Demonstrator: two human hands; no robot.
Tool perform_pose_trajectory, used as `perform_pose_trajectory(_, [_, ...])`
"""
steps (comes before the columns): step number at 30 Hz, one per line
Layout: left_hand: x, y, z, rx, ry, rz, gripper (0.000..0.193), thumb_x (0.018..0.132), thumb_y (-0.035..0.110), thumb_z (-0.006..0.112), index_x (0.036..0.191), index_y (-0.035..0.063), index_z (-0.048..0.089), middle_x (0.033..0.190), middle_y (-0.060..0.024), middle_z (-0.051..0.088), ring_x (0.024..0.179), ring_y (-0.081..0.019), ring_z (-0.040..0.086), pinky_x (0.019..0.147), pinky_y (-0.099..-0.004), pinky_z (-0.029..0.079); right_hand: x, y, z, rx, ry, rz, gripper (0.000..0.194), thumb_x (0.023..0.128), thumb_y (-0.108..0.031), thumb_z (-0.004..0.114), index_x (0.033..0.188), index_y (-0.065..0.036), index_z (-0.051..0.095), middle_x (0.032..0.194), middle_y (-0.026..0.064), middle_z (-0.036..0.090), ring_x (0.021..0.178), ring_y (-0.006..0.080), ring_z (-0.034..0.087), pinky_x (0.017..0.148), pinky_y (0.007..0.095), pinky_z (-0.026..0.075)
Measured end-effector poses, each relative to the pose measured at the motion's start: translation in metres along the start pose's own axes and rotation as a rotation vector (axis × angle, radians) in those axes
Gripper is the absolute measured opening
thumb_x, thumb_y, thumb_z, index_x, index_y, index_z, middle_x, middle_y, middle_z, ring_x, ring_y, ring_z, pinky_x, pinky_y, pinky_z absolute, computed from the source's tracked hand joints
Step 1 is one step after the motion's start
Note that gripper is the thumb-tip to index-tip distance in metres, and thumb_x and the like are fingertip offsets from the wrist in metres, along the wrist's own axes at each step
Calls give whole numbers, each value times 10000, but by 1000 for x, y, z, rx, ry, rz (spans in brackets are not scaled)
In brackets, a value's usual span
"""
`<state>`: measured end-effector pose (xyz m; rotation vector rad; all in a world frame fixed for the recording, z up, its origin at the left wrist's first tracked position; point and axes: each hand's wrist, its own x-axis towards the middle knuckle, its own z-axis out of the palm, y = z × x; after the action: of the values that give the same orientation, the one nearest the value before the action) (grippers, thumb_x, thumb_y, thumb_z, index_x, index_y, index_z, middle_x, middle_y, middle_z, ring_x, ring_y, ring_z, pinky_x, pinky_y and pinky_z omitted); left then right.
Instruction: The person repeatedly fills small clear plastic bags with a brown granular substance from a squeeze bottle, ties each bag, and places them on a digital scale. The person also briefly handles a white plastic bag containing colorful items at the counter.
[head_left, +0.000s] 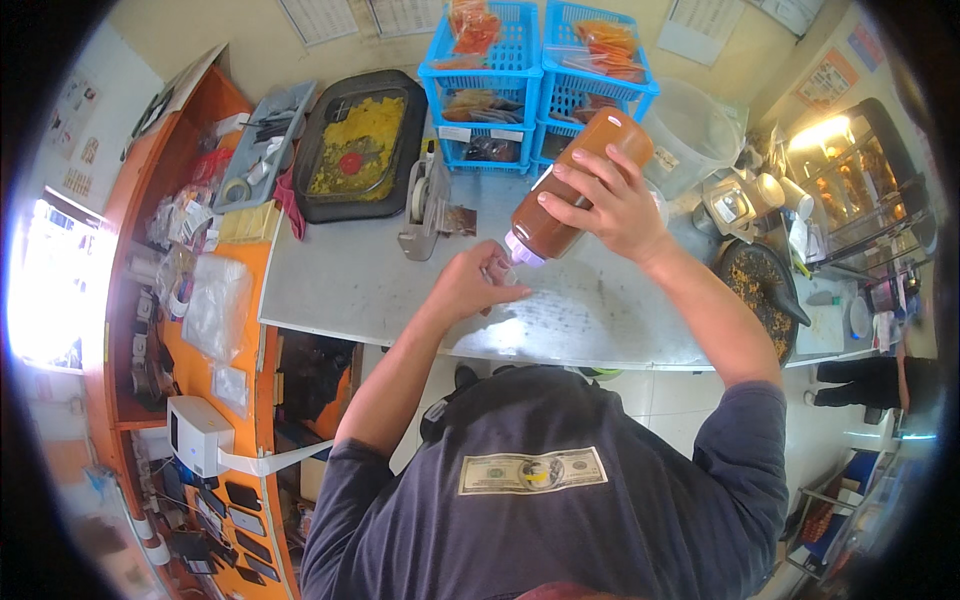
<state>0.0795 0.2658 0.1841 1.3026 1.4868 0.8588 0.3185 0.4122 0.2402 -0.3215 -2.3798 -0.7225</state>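
Note:
My right hand (611, 199) grips a large clear squeeze bottle (549, 217) of reddish-brown sauce, tilted with its lilac nozzle cap (523, 250) pointing down to the left. The nozzle meets the opening of a small clear plastic bag (500, 268), which my left hand (476, 281) holds between thumb and fingers above the metal table (360, 277). How full the bag is, I cannot tell, as my fingers cover most of it. Just left of the bag stands a grey tape dispenser (424, 214), with a small dark-filled packet (459, 220) beside it.
Blue stacked baskets (491, 75) hold sauce packets at the back. A black tray of yellow food (356, 150) stands back left, a pan of crumbly food (757, 292) at right. An orange shelf unit (247, 300) adjoins the table on the left. A person's legs (859, 382) show far right.

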Motion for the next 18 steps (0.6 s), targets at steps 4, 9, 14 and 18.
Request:
perform_pose_trajectory(4, [0,7,-5,-5,-26,-13,510,719,278,954,1029,32,632,757,-14,595,519,-97,561,442,-280,434,8,0,-4,17,-56,12,470,860,-113,698,1251,-371,654,1387,-49,586,1340,214,518,1203,500,347])
perform_pose_trajectory(9, [-3,17,-7,-6,-35,-11,544,732,267,945,1109,27,635,760,-31,623,535,-116,589,436,-286,439,11,0,-7,40,-101,52,472,851,-98,706,1247,-352,661,1379,-40,592,1357,221,514,1200,512,344])
perform_pose_trajectory(14, [2,11,-4,-53,-45,-9,496,722,249,955,1020,34,623,741,-8,594,520,-93,563,436,-275,429,2,0,-9,96,-157,98,582,783,-64,755,1295,-323,655,1374,-15,587,1365,241,509,1189,533,345])
perform_pose_trajectory(18, [6,8,0,-81,-27,16,491,729,241,961,998,38,604,700,7,573,514,-85,553,432,-273,419,-11,-7,-9,159,-184,241,556,777,-77,737,1290,-276,656,1335,24,613,1335,242,523,1172,540,353])
